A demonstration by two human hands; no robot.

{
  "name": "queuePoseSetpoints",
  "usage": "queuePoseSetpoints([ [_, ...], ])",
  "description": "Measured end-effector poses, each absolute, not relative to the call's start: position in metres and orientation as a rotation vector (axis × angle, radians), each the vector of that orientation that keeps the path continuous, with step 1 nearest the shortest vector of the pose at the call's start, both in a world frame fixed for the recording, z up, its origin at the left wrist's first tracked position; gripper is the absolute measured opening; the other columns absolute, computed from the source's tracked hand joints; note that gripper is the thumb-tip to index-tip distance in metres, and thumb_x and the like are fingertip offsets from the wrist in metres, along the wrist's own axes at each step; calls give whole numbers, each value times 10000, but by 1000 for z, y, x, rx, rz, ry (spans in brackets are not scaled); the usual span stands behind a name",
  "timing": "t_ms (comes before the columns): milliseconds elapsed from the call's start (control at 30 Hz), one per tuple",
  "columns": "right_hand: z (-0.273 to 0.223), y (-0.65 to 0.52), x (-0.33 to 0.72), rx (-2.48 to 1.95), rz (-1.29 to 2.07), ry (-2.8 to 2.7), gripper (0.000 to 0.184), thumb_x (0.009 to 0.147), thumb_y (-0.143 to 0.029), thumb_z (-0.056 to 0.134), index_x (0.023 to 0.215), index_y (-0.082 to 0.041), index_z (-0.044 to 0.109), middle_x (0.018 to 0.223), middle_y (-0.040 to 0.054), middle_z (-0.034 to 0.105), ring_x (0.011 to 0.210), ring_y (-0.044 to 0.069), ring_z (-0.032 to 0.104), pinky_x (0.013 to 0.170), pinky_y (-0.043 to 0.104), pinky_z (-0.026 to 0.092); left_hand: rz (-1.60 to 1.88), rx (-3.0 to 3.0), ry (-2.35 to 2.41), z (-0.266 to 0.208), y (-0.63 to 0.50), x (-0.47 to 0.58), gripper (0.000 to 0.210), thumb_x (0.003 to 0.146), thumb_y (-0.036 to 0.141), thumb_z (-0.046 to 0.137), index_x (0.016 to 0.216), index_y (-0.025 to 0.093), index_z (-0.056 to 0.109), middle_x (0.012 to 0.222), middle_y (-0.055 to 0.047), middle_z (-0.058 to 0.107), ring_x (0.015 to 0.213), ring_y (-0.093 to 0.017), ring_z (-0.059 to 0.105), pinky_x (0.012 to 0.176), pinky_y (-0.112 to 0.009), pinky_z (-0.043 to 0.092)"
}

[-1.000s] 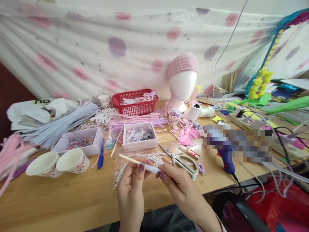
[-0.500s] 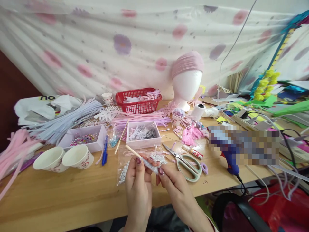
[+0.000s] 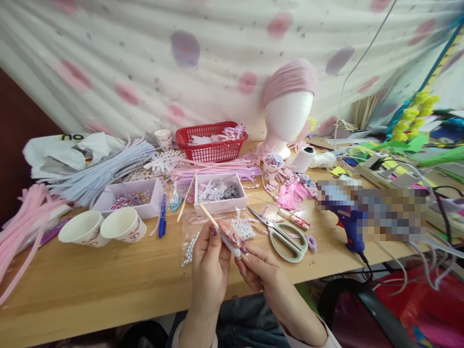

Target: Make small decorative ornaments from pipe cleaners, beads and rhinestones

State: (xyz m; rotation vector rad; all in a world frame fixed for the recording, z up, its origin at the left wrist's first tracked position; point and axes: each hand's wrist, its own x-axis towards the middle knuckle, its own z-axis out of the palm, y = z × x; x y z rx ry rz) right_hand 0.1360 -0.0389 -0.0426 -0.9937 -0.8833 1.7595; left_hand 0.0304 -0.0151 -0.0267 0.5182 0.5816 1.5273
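Observation:
My left hand (image 3: pixel 209 263) is closed around a thin wooden stick (image 3: pixel 207 213), which slants up and to the left out of the grip. A pale bluish-white pipe cleaner (image 3: pixel 231 245) is wound in coils about the stick's lower part. At that lower end my right hand (image 3: pixel 266 270) pinches the pipe cleaner between thumb and fingers. Both hands are close together above the table's front edge. Just beyond them lies a clear bag of white pearl beads (image 3: pixel 243 230). Scissors (image 3: pixel 288 241) with pale green handles lie to the right of the hands.
Two paper cups (image 3: pixel 123 226), a blue pen (image 3: pixel 163 222) and a box of gems (image 3: pixel 154 198) are at left. Behind stand a white box (image 3: pixel 221 207), a red basket (image 3: pixel 212 153) and a foam head (image 3: pixel 286 118). A blue glue gun (image 3: pixel 351 227) lies right, its cord hanging down.
The camera view has tilted down and turned slightly left. Both hands still hold the stick and pipe cleaner, and the right fingers have shifted slightly around the wound end.

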Motion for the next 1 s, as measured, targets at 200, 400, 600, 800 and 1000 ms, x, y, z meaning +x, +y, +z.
queuePoseSetpoints([
  [200,-47,-36,137,-755,2189,-689,402,735,-482,706,632,-201,438,466,-129,214,394,35,70,365,203,34,1367,519,422,-29,-10,22,286,791,336,792,642,158,624,592,28,531,526,-81,508,530,-181,473],
  [400,-52,-31,137,-1096,1491,-1091,362,852,-466,589,644,-193,473,556,-58,372,500,88,302,461,231,203,1431,377,597,-22,-8,25,284,714,356,847,799,150,671,754,-10,594,682,-123,566,652,-228,523],
  [600,-55,-40,130,-1199,1112,-1475,381,985,-395,412,653,-209,413,601,-32,421,590,128,393,566,277,290,1476,239,507,-1,-17,30,451,856,387,689,569,193,401,561,72,267,485,-84,238,462,-193,364],
  [800,-55,-45,127,-1014,1499,-1256,453,941,-539,506,652,-198,433,593,-55,365,546,95,306,494,245,238,1374,328,537,-1,-10,23,578,861,300,601,505,222,152,434,96,90,406,-76,30,357,-224,165],
  [1000,-51,-43,137,-720,2176,-794,413,805,-488,681,647,-208,421,439,-140,226,374,33,98,355,214,48,1104,536,356,-15,1,12,789,717,418,731,471,223,7,368,109,-43,328,-32,-36,322,-193,88],
])
